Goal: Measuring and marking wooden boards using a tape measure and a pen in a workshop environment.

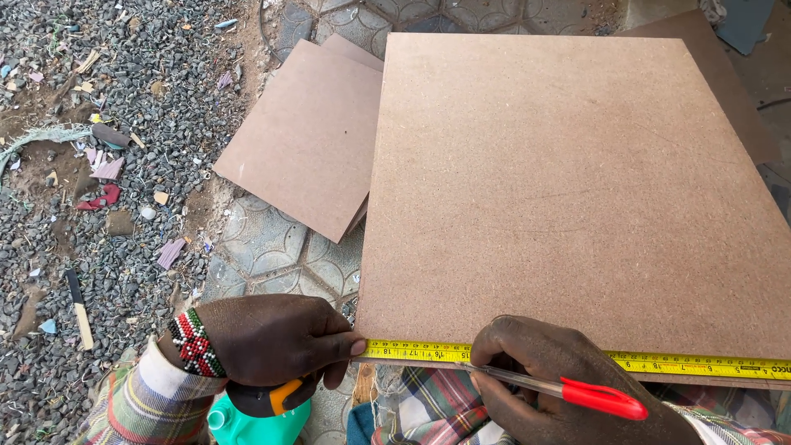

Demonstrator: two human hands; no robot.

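- Board (568,189): one large brown sheet, flat, filling the right and centre of view; its near edge runs just in front of both hands.
- Offcuts (305,136): two smaller brown sheets stacked on the paving left of the board, partly tucked under its left edge.
- Paving (264,247): patterned grey tiles under the sheets; gravel (124,165) with scattered scraps further left.
- Tape (700,364): one yellow measuring tape stretched along the board's near edge, from the left corner out past the right of frame.
- Left hand (272,338): beaded wristband, fingers curled around the black-and-orange tape case (268,398), thumb pressing the tape at the board's corner.
- Right hand (560,379): fingers closed on a pen, resting on the tape and hiding part of it.
- Pen (568,390): one, clear barrel, red cap, tip at the tape's edge.
- Teal container (255,424): one, below the left hand, mostly hidden.
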